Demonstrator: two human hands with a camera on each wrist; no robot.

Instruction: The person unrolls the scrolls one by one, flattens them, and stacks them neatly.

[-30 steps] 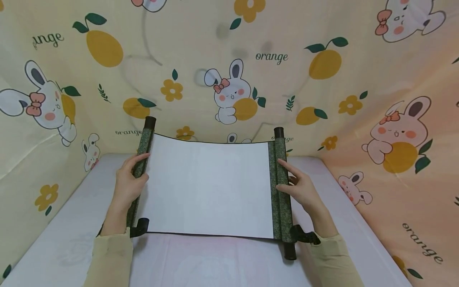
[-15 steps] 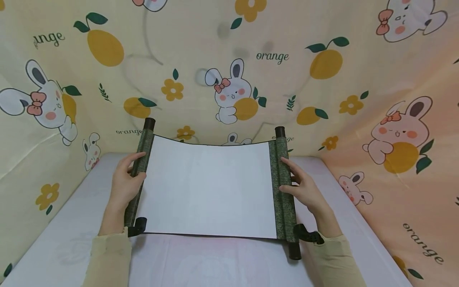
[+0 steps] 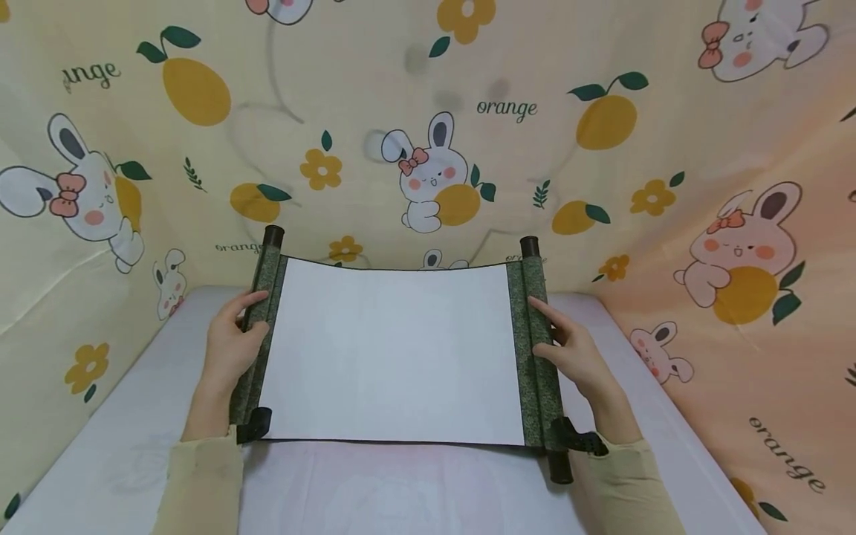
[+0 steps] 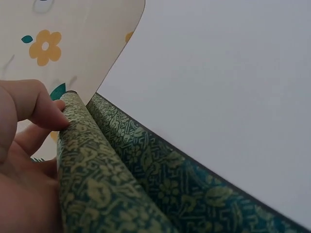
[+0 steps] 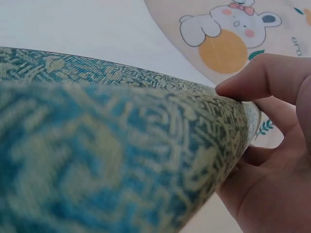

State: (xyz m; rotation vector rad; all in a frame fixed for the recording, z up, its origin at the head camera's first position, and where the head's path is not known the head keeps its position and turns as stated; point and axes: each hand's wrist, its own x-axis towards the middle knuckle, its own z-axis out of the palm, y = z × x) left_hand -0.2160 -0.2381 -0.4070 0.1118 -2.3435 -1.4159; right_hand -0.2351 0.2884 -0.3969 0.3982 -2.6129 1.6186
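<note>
A hanging scroll (image 3: 394, 357) with a blank white sheet is stretched between two rollers, its upper edge sagging a little. My left hand (image 3: 230, 345) grips the left roller (image 3: 266, 275), which leans and is wrapped in green patterned brocade with a black end knob. On the other side my right hand (image 3: 582, 357) holds the right roller (image 3: 551, 386) between thumb and fingers. Up close in the left wrist view, the brocade (image 4: 107, 179) curves under the left fingers. The right wrist view has the thick brocade roll (image 5: 121, 160) filling its lower left.
A table with a whitish cover (image 3: 388, 498) lies beneath the scroll. Cloth printed with rabbits and oranges (image 3: 374, 82) hangs at the back and both sides. Black straps (image 3: 254, 426) circle both wrists near the rollers' lower ends.
Both hands have moved slightly apart, the left one leftward and the right one rightward. The white sheet shows wider, and a brocade strip now shows beside the left roller.
</note>
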